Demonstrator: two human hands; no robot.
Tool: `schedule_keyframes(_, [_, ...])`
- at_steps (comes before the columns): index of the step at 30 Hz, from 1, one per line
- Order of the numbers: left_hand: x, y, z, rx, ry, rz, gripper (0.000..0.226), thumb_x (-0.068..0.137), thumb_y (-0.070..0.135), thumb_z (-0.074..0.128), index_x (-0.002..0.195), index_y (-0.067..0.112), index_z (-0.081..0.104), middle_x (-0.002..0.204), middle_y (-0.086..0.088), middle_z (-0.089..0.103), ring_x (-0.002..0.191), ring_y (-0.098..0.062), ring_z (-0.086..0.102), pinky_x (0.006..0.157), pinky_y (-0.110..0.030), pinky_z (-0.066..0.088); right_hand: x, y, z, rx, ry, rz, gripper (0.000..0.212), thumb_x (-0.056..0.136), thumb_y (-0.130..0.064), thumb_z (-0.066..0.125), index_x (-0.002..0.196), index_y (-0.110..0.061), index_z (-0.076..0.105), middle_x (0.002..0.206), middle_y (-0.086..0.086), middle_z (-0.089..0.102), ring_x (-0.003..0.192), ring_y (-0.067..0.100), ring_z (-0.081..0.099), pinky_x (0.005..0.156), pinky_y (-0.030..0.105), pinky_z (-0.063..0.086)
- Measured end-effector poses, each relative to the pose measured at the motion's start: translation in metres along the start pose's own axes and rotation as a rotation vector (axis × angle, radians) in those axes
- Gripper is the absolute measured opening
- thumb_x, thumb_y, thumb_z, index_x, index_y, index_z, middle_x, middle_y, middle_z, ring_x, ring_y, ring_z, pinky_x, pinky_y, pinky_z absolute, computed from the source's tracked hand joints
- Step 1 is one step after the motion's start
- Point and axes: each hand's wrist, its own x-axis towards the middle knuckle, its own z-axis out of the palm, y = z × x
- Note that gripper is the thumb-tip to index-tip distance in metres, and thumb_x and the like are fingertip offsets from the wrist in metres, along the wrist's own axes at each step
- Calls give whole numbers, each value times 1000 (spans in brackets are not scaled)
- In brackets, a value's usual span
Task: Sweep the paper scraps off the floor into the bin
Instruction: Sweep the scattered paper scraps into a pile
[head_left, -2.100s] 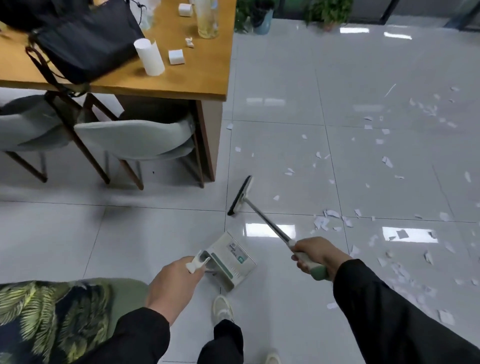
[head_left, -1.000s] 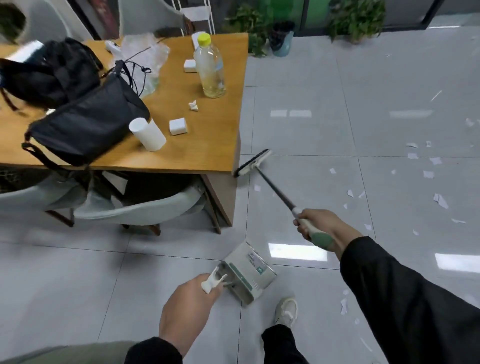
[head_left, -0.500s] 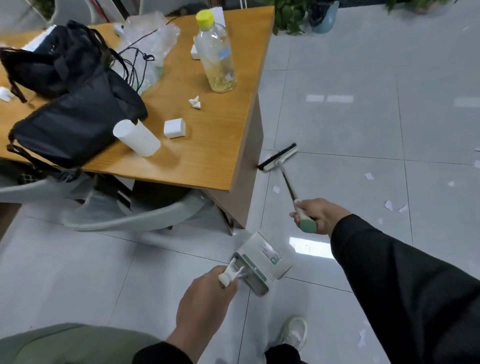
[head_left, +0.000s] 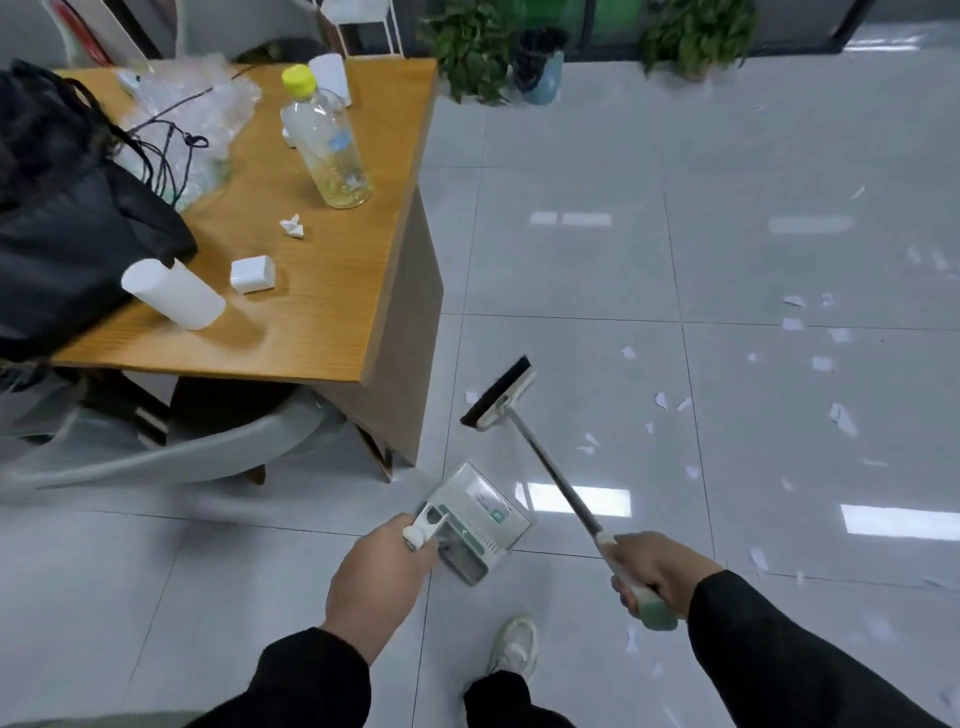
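Observation:
My left hand (head_left: 382, 574) grips the white handle of a grey-green dustpan (head_left: 480, 522), held just above the floor near the table's corner. My right hand (head_left: 657, 574) grips the green end of a broom (head_left: 545, 462), whose black brush head (head_left: 496, 392) is near the floor to the right of the table leg. White paper scraps (head_left: 660, 400) lie scattered on the pale tiles, mostly to the right of the brush; one scrap (head_left: 471, 397) lies just left of it. No bin is in view.
A wooden table (head_left: 322, 291) stands at left with a black bag (head_left: 67, 244), a bottle (head_left: 330, 145) and a tipped white cup (head_left: 174, 293). A grey chair (head_left: 171, 457) sits beneath it. Potted plants (head_left: 488, 47) stand at the back. My shoe (head_left: 514, 647) is below the dustpan.
The view has swung back and forth. The brush head has come away from the table's corner and now sits lower and further right. Both hands keep their holds on dustpan and broom.

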Motion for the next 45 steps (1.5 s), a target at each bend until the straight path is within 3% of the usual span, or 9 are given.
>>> schedule_keyframes(9, [-83, -18, 39, 102, -15, 142, 16, 98, 44, 56, 89, 32, 61, 76, 6, 65, 66, -15, 58, 54, -29, 39, -62, 179, -57, 67, 188, 32, 32, 102, -31, 49, 100, 0, 57, 55, 12, 59, 38, 20, 48, 45, 23, 39])
schedule_keyframes(18, [-181, -67, 100, 102, -38, 212, 23, 97, 44, 55, 78, 31, 56, 71, 6, 61, 66, -19, 55, 58, -30, 39, -137, 346, -109, 136, 431, 9, 24, 101, -21, 51, 98, 3, 57, 64, 15, 54, 40, 19, 44, 41, 21, 34])
schedule_keyframes(22, [-200, -77, 117, 99, -37, 192, 19, 99, 43, 54, 83, 34, 59, 73, 7, 63, 66, -16, 57, 56, -28, 40, -160, 372, -113, 147, 415, -51, 31, 101, -25, 52, 105, 5, 61, 64, 15, 53, 42, 19, 41, 43, 23, 36])
schedule_keyframes(25, [-210, -79, 130, 109, -54, 180, 23, 100, 47, 54, 85, 30, 61, 75, 6, 64, 69, -17, 58, 58, -28, 41, -170, 376, -103, 159, 347, -153, 24, 102, -32, 57, 104, -10, 67, 64, 12, 54, 46, 20, 44, 44, 25, 39])
schedule_keyframes(30, [-230, -73, 154, 126, -89, 144, 20, 98, 45, 58, 90, 28, 66, 80, 3, 66, 75, -17, 61, 60, -29, 42, -150, 360, -80, 122, 238, -220, 14, 98, -9, 55, 109, -10, 64, 71, 14, 51, 49, 22, 45, 45, 25, 42])
schedule_keyframes(34, [-249, -78, 164, 170, -105, 155, 19, 97, 43, 59, 86, 28, 65, 78, 3, 65, 73, -17, 60, 59, -28, 41, -146, 367, -75, -7, 150, -134, 13, 96, -9, 58, 99, -20, 64, 83, 14, 52, 61, 23, 49, 47, 22, 48])
schedule_keyframes(36, [-268, -73, 173, 200, -106, 188, 22, 97, 46, 59, 81, 31, 62, 73, 7, 62, 67, -14, 56, 56, -28, 38, -156, 391, -94, -107, 190, -71, 15, 96, -9, 58, 98, -23, 63, 86, 12, 55, 66, 21, 51, 47, 20, 46])
schedule_keyframes(42, [-293, -53, 191, 298, -124, 273, 30, 97, 55, 56, 74, 35, 57, 70, 11, 61, 64, -10, 54, 55, -27, 38, -168, 443, -182, -383, 294, 80, 35, 89, -16, 64, 124, -18, 66, 94, 7, 63, 71, 20, 61, 56, 22, 51])
schedule_keyframes(45, [-297, -39, 206, 315, -131, 294, 32, 97, 55, 55, 73, 34, 57, 70, 10, 62, 65, -12, 57, 56, -28, 40, -173, 448, -225, -463, 406, 91, 27, 93, -15, 63, 120, -16, 66, 104, 11, 67, 75, 22, 59, 60, 25, 51])
